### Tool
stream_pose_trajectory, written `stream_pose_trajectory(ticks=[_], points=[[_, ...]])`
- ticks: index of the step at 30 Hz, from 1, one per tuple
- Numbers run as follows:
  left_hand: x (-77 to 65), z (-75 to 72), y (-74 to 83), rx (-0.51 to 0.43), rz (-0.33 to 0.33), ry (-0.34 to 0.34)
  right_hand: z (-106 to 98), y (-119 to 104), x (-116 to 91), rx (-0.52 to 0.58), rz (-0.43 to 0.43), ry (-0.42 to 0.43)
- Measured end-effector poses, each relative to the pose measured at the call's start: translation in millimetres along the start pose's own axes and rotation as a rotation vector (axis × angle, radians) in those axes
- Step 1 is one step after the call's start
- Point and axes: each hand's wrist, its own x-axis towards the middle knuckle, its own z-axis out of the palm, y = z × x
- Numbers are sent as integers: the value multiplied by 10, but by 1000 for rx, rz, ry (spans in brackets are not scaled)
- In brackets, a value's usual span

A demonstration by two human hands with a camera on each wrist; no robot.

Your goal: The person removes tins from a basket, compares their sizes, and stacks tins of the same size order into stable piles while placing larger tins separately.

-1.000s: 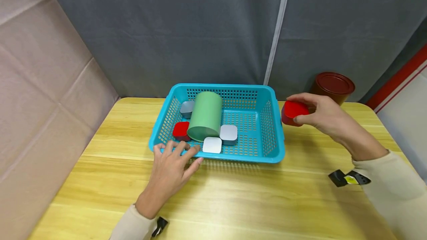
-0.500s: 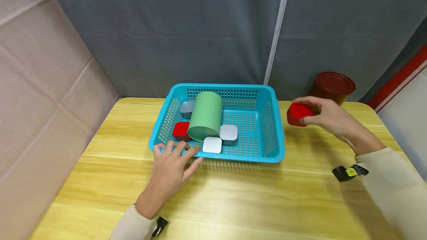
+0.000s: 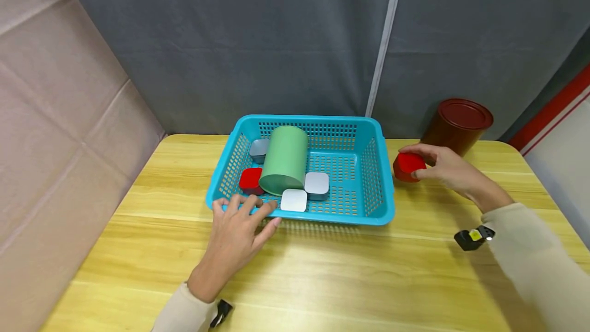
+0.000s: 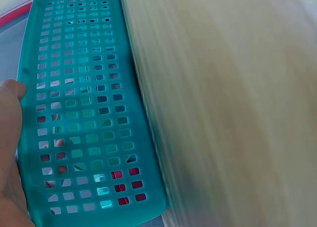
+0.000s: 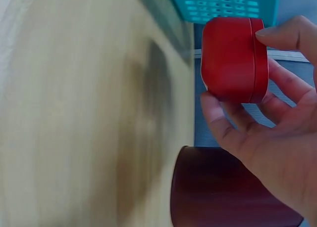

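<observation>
My right hand pinches a small red square-cornered tin between thumb and fingers, to the right of the blue plastic basket. The right wrist view shows the tin raised off the table, its lid seam near the thumb. My left hand hooks bent fingers over the basket's front rim, thumb outside. Through the wall holes in the left wrist view, bits of fingers show. Inside the basket lie a green cylindrical can, another red tin and several white or silvery tins.
A dark red round can with a lid stands behind my right hand at the table's back right. The wooden table meets a grey curtain behind and a pale padded wall on the left.
The right hand, with the red tin, first shifted right from the basket, then came slightly lower and back left. The left hand and the basket's contents stay put.
</observation>
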Motion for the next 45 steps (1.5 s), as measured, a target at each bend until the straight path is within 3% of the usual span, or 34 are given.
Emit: stream_pose_trajectory(ticks=[9, 20, 45], points=[[0, 2, 4, 4, 6, 13, 73, 95, 76, 10, 10, -33], [6, 2, 11, 0, 8, 13, 107, 226, 110, -68, -4, -31], [5, 13, 3, 5, 10, 39, 131, 246, 110, -49, -6, -29]])
